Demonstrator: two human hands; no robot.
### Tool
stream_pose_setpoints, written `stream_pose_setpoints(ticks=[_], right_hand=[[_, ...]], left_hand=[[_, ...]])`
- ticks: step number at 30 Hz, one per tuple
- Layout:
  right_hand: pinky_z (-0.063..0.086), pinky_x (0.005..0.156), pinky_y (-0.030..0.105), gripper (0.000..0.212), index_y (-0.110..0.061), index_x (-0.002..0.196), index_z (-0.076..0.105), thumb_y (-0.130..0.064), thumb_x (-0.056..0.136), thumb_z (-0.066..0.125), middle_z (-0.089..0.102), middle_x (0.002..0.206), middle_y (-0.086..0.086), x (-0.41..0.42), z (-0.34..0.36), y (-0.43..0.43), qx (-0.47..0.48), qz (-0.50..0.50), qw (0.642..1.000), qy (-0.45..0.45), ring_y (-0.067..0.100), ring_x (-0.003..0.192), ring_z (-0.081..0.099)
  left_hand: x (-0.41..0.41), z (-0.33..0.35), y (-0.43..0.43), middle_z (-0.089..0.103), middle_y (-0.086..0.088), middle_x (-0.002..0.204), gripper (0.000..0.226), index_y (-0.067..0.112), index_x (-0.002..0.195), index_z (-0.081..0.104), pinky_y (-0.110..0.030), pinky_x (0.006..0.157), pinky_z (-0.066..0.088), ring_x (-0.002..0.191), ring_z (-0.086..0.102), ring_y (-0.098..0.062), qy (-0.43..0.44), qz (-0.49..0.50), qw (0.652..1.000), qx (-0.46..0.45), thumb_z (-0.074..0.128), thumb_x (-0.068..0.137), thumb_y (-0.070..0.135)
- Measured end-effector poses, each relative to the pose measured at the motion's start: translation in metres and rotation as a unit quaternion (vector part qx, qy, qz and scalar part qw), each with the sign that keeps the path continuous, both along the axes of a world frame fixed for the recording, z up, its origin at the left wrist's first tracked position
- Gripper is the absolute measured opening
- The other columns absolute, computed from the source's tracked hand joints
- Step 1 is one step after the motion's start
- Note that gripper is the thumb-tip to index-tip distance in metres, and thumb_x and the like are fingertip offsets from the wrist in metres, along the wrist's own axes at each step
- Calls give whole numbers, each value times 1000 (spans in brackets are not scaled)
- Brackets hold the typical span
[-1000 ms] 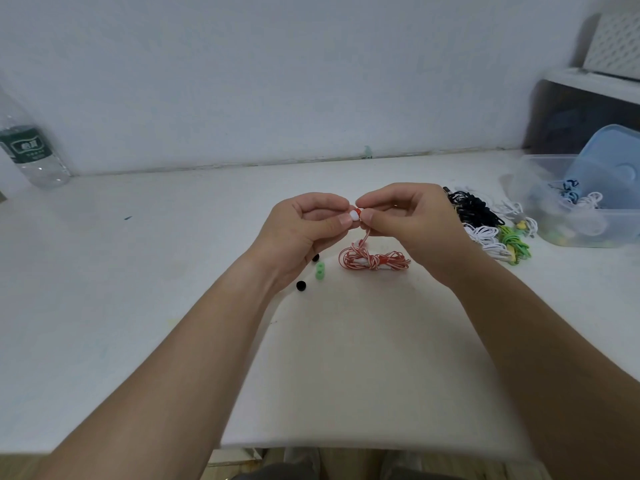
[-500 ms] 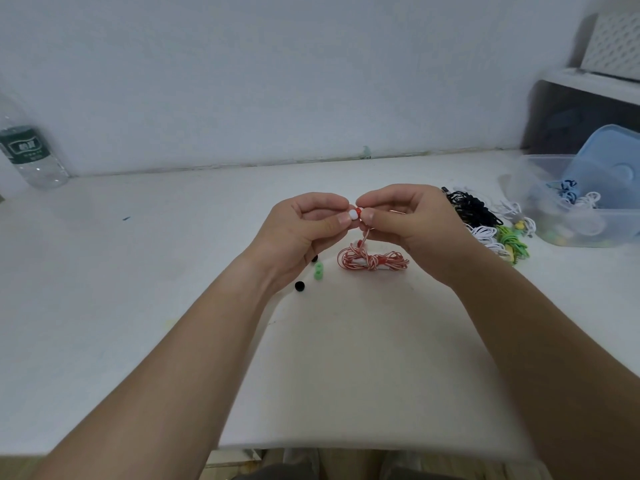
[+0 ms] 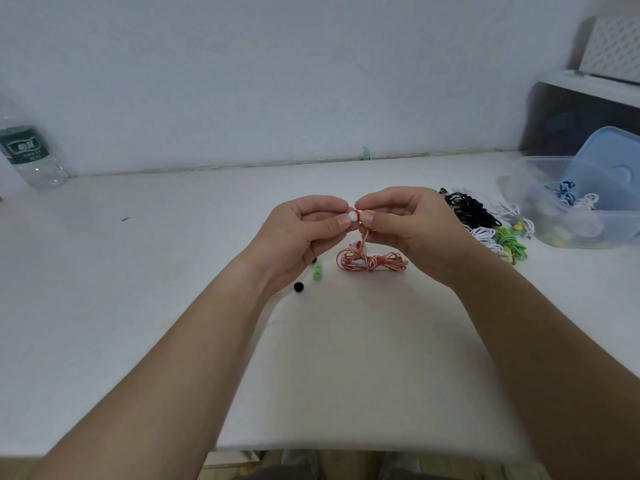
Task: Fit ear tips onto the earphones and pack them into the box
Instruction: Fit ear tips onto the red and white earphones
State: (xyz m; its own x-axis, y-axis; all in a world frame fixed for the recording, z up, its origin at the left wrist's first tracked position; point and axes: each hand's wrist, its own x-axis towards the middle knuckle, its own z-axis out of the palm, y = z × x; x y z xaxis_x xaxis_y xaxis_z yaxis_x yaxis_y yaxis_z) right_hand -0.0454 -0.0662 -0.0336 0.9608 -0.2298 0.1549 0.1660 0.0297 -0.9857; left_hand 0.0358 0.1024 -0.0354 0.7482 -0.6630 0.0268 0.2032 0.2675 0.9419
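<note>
A white ear tip [image 3: 353, 215] sits pinched between the thumb and forefinger of my left hand [image 3: 304, 233]. It presses against a red earbud [image 3: 357, 212] that my right hand [image 3: 412, 230] grips. From the bud a red-and-white cable runs down to its coiled bundle [image 3: 372, 262] lying on the white table [image 3: 138, 271] under my hands. A clear plastic box [image 3: 581, 216] at the far right holds several packed earphones, with its blue lid [image 3: 609, 168] leaning inside.
Two green ear tips [image 3: 317, 272] and a black ear tip [image 3: 298, 286] lie left of the coil. Bundled black [image 3: 467, 209], white [image 3: 485, 235] and green earphones [image 3: 512, 245] are piled right of my right hand. A water bottle [image 3: 29, 154] stands far left by the wall.
Both hands stay pressed together at the earbud with only slight finger shifts; the white tip shows a little more between the fingertips.
</note>
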Motion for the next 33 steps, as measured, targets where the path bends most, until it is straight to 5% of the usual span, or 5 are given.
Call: stream_pose_setpoints(ticks=[24,33], right_hand=[[58,73,26,24,-6,93,72,-10,69,75,74,78,10,1,0,3,71,24,997,-4,20,73,70],[60,79,33,12,-12,89,75,-1,85,74,72,78,5,0,1,2,-58,-18,998,-12,16,79,69]], left_hand=[[1,-3,-4,75,-7,83,16,4,93,66,-17,69,56,78,74,-14,-24,24,999,-20,71,78,2],[3,-2,-1,73,-10,89,16,7,98,71,-22,76,57,86,72,-19,-41,1,999,7,72,82,6]])
